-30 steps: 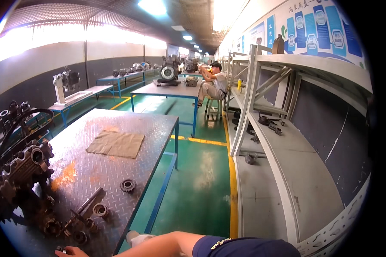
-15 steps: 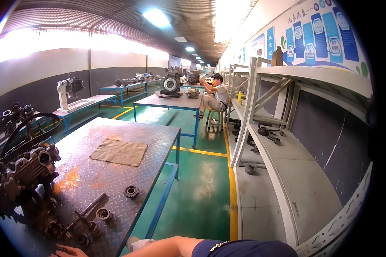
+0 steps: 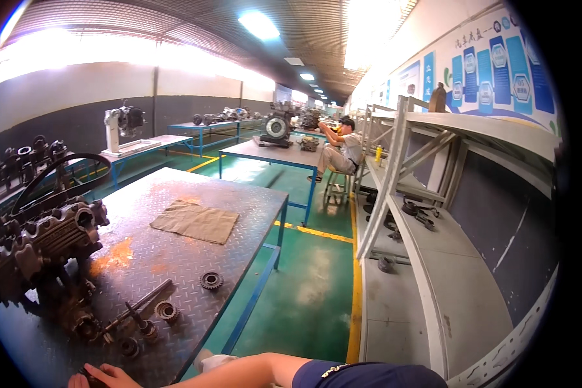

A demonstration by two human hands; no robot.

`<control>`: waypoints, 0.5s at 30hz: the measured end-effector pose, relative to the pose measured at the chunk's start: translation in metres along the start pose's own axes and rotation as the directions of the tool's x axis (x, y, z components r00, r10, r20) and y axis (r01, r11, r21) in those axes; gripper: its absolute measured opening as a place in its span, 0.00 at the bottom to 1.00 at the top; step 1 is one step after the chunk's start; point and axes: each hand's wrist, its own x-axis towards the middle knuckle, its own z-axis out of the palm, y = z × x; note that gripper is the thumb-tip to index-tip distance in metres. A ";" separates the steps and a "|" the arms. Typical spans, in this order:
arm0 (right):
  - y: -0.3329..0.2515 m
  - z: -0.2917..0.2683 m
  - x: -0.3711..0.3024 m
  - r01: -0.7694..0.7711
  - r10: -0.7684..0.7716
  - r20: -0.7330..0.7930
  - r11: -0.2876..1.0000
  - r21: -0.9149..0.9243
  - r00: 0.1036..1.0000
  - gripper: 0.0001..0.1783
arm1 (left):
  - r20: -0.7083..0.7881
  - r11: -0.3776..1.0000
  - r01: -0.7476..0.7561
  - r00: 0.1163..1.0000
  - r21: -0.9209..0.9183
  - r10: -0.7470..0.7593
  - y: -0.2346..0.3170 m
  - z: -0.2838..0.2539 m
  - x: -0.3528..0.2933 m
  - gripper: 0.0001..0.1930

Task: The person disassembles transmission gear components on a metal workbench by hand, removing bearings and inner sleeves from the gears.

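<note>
Low at the left edge of the view, my right hand (image 3: 113,376) reaches across over the near table edge. Its fingers are curled on a small dark metal part (image 3: 92,379), mostly hidden and cut off by the frame. Just left of that part shows a sliver of skin that may be my left hand (image 3: 76,381); its fingers are largely out of frame. Close by on the table lie a toothed gear (image 3: 167,312), a dark ring (image 3: 130,348), a short splined shaft (image 3: 143,323) and a long thin rod (image 3: 139,304). Another gear (image 3: 211,280) rests nearer the right edge.
A greasy gearbox housing (image 3: 52,249) fills the table's left side. Behind the gears a brown cloth (image 3: 195,221) lies flat on the steel tabletop (image 3: 239,197). Grey shelving (image 3: 427,278) stands to the right. Farther off, a seated person (image 3: 343,149) works at another table (image 3: 265,152).
The view has swung slightly left and up, so the scene sits farther right and lower. My right hand stays at the bottom left with its fingers on the dark part.
</note>
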 end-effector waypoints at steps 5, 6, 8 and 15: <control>-0.017 -0.005 -0.010 -0.074 0.061 0.134 0.993 0.095 0.989 0.26 | -0.108 0.999 -0.038 0.993 0.004 0.039 0.016 -0.005 0.019 0.23; -0.018 -0.005 -0.010 -0.086 0.071 0.153 0.992 0.095 0.986 0.26 | -0.106 0.999 -0.033 0.994 0.009 0.034 0.017 -0.007 0.019 0.23; -0.017 -0.003 -0.013 -0.079 0.067 0.144 0.993 0.082 0.987 0.25 | -0.136 0.999 -0.024 0.990 0.039 0.029 0.018 -0.009 0.021 0.21; -0.013 0.000 -0.024 0.018 -0.052 0.171 0.981 0.193 0.984 0.20 | -0.208 0.996 -0.068 0.975 0.058 0.079 0.022 -0.012 0.024 0.20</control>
